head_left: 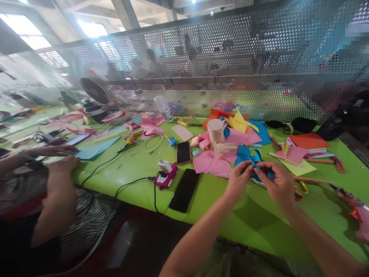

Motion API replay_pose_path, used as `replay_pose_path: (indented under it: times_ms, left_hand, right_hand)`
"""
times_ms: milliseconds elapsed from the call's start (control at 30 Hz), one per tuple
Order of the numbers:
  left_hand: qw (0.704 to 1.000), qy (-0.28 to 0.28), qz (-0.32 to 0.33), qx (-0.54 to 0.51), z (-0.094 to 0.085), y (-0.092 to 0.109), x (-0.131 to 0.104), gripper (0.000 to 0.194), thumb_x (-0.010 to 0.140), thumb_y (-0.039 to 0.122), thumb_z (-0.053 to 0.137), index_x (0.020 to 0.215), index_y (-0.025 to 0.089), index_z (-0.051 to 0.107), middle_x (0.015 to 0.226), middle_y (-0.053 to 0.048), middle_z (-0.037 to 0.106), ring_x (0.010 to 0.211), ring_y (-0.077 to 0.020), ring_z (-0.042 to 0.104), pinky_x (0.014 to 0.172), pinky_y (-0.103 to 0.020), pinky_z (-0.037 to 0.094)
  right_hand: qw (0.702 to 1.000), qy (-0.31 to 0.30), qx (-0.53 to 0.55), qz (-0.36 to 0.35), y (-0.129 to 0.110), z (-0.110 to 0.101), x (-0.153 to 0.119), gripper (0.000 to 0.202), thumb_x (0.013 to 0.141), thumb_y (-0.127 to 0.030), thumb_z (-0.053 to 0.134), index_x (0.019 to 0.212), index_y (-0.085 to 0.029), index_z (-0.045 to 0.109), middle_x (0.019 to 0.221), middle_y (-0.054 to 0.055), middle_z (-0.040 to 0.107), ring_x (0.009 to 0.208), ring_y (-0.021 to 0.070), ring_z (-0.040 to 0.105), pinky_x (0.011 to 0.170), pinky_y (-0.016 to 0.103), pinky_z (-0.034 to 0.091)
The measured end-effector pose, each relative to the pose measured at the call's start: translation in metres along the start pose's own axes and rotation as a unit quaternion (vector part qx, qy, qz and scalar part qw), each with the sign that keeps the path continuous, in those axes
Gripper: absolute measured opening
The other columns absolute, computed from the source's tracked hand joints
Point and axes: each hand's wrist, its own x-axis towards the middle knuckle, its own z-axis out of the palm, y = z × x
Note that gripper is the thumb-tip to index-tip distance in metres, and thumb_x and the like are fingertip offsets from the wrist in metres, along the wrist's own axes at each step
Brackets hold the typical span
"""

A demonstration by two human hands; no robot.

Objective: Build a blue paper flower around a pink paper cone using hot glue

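Head cam view: blue piece (255,164) was held up btwn both hands, just above the green table (138,169), R of frame ctr. L hand (240,179) was closed in a pinch on it, thumb + fingertips; R hand (276,182) was likewise pinched on it from approx 3 o'clock. Exact fold of piece couldn't be told, partly hidden by fingers.

Blue paper (244,153) was seen at 12 o'clock, right behind the fingertips. Pink sheets (211,163) were spread at approx 10 o'clock of L hand, w/ a pale roll (215,131) stood upright among them. Yellow sheet (240,122) was laid farther off, approx 11-12 o'clock. Orange packet (309,141) was placed at approx 2 o'clock of R hand; a wooden stick (314,179) was at 3 o'clock.

Lg phone (184,191) was set flat at approx 9 o'clock of L hand, sm phone (183,152) at approx 10, magenta power strip (165,177) w/ white plug (165,166) beyond lg phone. Co-worker's hands (62,163) were seen well apart, far 9 o'clock, near a light-blue sheet (98,149).
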Motion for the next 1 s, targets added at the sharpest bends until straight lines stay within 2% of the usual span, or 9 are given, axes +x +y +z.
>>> replay_pose_path:
  times_ms: [133, 233, 300, 367, 467, 567, 767, 867, 1000]
  left_hand:
    - [1.000, -0.008, 0.003, 0.026, -0.001, 0.001, -0.001, 0.048, 0.086, 0.059, 0.086, 0.113, 0.019, 0.082, 0.106, -0.007, 0.079, 0.093, -0.0194, 0.070, 0.087, -0.032, 0.059]
    - [0.997, -0.021, 0.027, 0.069, -0.002, 0.003, -0.005, 0.040, 0.092, 0.048, 0.081, 0.121, 0.021, 0.082, 0.122, -0.009, 0.080, 0.116, -0.0254, 0.071, 0.110, -0.041, 0.055]
    - [0.994, -0.056, 0.037, 0.091, -0.003, 0.005, -0.008, 0.041, 0.094, 0.040, 0.076, 0.132, 0.023, 0.078, 0.140, -0.010, 0.075, 0.138, -0.0292, 0.064, 0.127, -0.047, 0.044]
    - [0.988, -0.098, 0.046, 0.111, -0.003, 0.005, -0.010, 0.053, 0.091, 0.031, 0.077, 0.143, 0.024, 0.071, 0.156, -0.011, 0.066, 0.155, -0.0318, 0.051, 0.136, -0.051, 0.032]
    - [0.979, -0.131, 0.075, 0.139, -0.005, 0.003, -0.010, 0.081, 0.079, 0.022, 0.086, 0.156, 0.023, 0.059, 0.166, -0.013, 0.055, 0.165, -0.0353, 0.038, 0.140, -0.053, 0.023]
    - [0.977, -0.127, 0.101, 0.139, -0.006, -0.001, -0.007, 0.085, 0.079, 0.022, 0.088, 0.157, 0.023, 0.055, 0.167, -0.015, 0.052, 0.165, -0.0366, 0.038, 0.140, -0.053, 0.024]
    - [0.981, -0.116, 0.087, 0.130, -0.004, 0.002, -0.009, 0.055, 0.093, 0.021, 0.071, 0.147, 0.023, 0.063, 0.159, -0.014, 0.060, 0.154, -0.0318, 0.051, 0.136, -0.051, 0.029]
    - [0.984, -0.116, 0.060, 0.124, -0.001, 0.008, -0.013, 0.046, 0.095, 0.022, 0.068, 0.141, 0.023, 0.067, 0.141, -0.011, 0.071, 0.138, -0.0279, 0.061, 0.127, -0.046, 0.040]
    - [0.987, -0.104, 0.033, 0.114, 0.002, 0.013, -0.017, 0.031, 0.099, 0.035, 0.071, 0.127, 0.023, 0.068, 0.096, -0.002, 0.069, 0.094, -0.0196, 0.062, 0.096, -0.035, 0.051]
  right_hand:
    - [1.000, -0.015, 0.024, 0.004, 0.002, 0.002, -0.001, 0.016, 0.099, -0.043, 0.076, 0.103, -0.028, 0.081, 0.099, 0.007, 0.082, 0.089, 0.0271, 0.075, 0.083, 0.041, 0.059]
    - [1.000, -0.001, 0.008, 0.001, 0.002, 0.002, 0.001, 0.014, 0.100, -0.041, 0.075, 0.101, -0.028, 0.082, 0.099, 0.007, 0.083, 0.092, 0.0278, 0.076, 0.088, 0.043, 0.059]
    - [1.000, -0.006, 0.014, 0.006, 0.001, 0.001, 0.003, 0.016, 0.100, -0.040, 0.073, 0.102, -0.028, 0.082, 0.101, 0.008, 0.084, 0.093, 0.0278, 0.077, 0.088, 0.042, 0.059]
    - [0.999, -0.021, 0.039, 0.017, -0.001, 0.000, 0.006, 0.019, 0.102, -0.040, 0.070, 0.105, -0.027, 0.084, 0.104, 0.008, 0.085, 0.096, 0.0278, 0.078, 0.088, 0.041, 0.060]
    - [0.995, -0.051, 0.073, 0.038, -0.003, -0.001, 0.009, 0.025, 0.103, -0.040, 0.065, 0.111, -0.028, 0.086, 0.115, 0.008, 0.085, 0.108, 0.0289, 0.079, 0.097, 0.043, 0.061]
    - [0.990, -0.084, 0.093, 0.061, -0.006, -0.002, 0.011, 0.029, 0.101, -0.045, 0.067, 0.115, -0.028, 0.087, 0.123, 0.009, 0.085, 0.116, 0.0310, 0.078, 0.104, 0.047, 0.060]
    - [0.989, -0.117, 0.079, 0.048, -0.020, -0.018, -0.001, 0.027, 0.101, -0.046, 0.071, 0.116, -0.032, 0.088, 0.126, 0.009, 0.084, 0.123, 0.0326, 0.076, 0.110, 0.052, 0.058]
    - [0.997, -0.061, 0.020, 0.042, -0.015, -0.048, -0.021, 0.029, 0.102, -0.047, 0.072, 0.125, -0.035, 0.084, 0.135, 0.008, 0.080, 0.127, 0.0334, 0.073, 0.112, 0.053, 0.056]
    - [0.984, 0.051, -0.114, 0.130, 0.026, -0.115, -0.060, 0.027, 0.102, -0.046, 0.070, 0.121, -0.031, 0.082, 0.128, 0.013, 0.078, 0.108, 0.0320, 0.075, 0.100, 0.049, 0.057]
